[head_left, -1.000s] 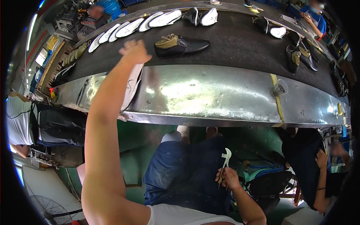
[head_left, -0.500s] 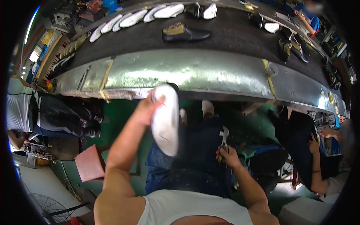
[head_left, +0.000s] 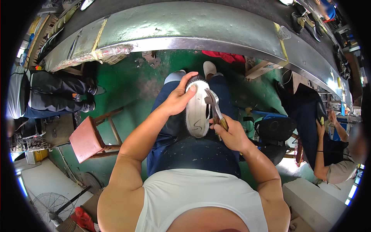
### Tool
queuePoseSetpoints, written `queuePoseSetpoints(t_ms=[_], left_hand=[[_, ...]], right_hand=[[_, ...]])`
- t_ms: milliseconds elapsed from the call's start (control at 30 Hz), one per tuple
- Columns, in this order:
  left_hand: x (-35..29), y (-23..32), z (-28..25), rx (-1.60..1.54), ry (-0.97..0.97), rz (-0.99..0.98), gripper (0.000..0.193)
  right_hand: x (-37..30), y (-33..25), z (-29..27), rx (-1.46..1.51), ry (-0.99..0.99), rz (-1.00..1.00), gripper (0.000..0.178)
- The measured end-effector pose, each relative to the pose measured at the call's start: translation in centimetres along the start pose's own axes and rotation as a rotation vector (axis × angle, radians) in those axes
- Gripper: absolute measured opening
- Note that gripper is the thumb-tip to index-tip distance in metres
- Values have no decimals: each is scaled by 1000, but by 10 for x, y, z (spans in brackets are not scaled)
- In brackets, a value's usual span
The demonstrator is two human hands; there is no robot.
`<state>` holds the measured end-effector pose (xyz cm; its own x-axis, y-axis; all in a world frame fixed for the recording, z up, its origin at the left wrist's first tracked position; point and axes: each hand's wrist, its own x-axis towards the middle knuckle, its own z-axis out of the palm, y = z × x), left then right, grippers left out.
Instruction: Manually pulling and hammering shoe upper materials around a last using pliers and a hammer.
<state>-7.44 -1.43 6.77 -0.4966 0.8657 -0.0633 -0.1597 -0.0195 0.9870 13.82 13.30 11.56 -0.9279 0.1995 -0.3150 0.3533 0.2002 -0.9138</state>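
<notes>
A shoe [head_left: 197, 116] is held over my lap with its white underside up and a dark mark near the end closest to me. My left hand [head_left: 181, 97] is closed around its far end, thumb on the white surface, where a dark edge shows. My right hand [head_left: 232, 133] grips a pair of lasting pincers [head_left: 215, 104] by the yellowish handles. The metal head of the pincers lies at the right edge of the shoe, overlapping it; whether the jaws bite on anything, I cannot tell.
A metal-edged conveyor bench [head_left: 166, 29] crosses in front, with dark shoes [head_left: 305, 25] at its far right. A pink-topped stool [head_left: 87, 139] stands left, a standing fan [head_left: 54, 212] lower left. One person [head_left: 58, 92] stands left; another [head_left: 336, 154] works at right beside a black seat [head_left: 274, 129].
The shoe has come closer to my body, and my right hand has brought the pincers up to its edge. The view has tilted down, showing less of the bench top.
</notes>
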Motion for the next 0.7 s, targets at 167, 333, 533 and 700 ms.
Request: queuePoseSetpoints(t_ms=[167,333,533,700], left_hand=[[2,5,12,-32,-69,12,56],[19,20,6,-124,-357,-8,70],[38,9,37,277,-335,92,61],[43,9,59,401,-239,128,55]], right_hand=[[23,1,4,-266,282,-96,64],[48,9,-35,-177,211,-62,64],[54,-5,-51,-576,477,-660,57],[49,-12,-73,-826,284,-664,49]])
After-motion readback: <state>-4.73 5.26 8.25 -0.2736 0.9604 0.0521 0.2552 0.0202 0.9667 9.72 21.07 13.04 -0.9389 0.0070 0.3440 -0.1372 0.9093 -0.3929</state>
